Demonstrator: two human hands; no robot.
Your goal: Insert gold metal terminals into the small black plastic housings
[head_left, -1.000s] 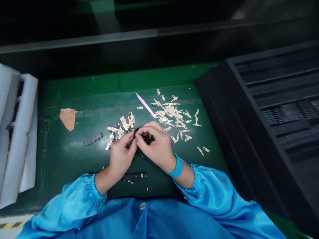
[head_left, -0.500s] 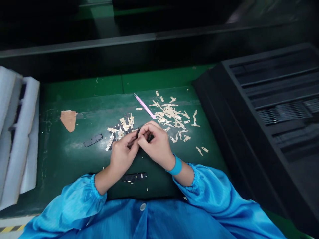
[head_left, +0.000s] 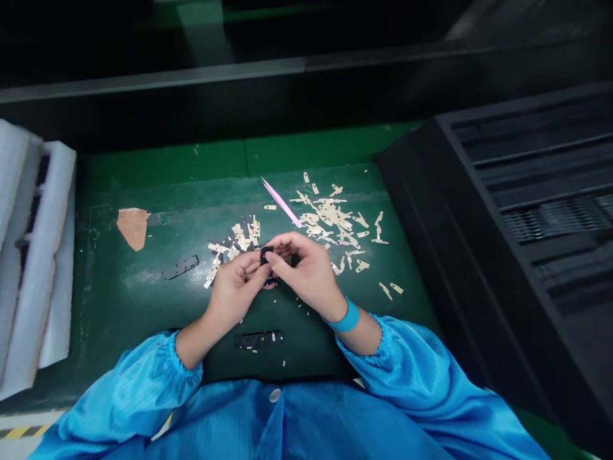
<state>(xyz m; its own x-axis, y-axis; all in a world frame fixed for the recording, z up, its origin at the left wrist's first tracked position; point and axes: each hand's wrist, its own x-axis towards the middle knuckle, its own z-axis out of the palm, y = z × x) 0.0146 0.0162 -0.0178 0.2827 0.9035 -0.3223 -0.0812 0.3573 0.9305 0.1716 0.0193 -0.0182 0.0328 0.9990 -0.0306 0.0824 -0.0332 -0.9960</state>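
Observation:
Both hands meet over the green mat, pinching a small black part (head_left: pixel 266 255) whose exact kind I cannot make out. My left hand (head_left: pixel 235 281) has its fingers closed on the part's left side. From the right, my right hand (head_left: pixel 306 265) presses thumb and fingers on it; much of the part is hidden. Just beyond my left hand lies a pile of small cream and black pieces (head_left: pixel 244 235). A wide scatter of cream flat pieces (head_left: pixel 335 217) spreads past my right hand. Pink tweezers (head_left: pixel 282 203) rest between the two groups. Nearer me lies a black component strip (head_left: pixel 259 340).
Another black strip (head_left: pixel 181 267) lies to the left, below a brown scrap (head_left: pixel 133 229). White foam pieces (head_left: pixel 57 255) stand at the left edge. A large black slotted tray (head_left: pixel 479 255) slants along the right side. Tiny crumbs dot the green mat (head_left: pixel 129 319).
My hands have turned and opened slightly, so more of the black part shows between the fingers. More tiny crumbs show on the mat below them. The view has shifted a little.

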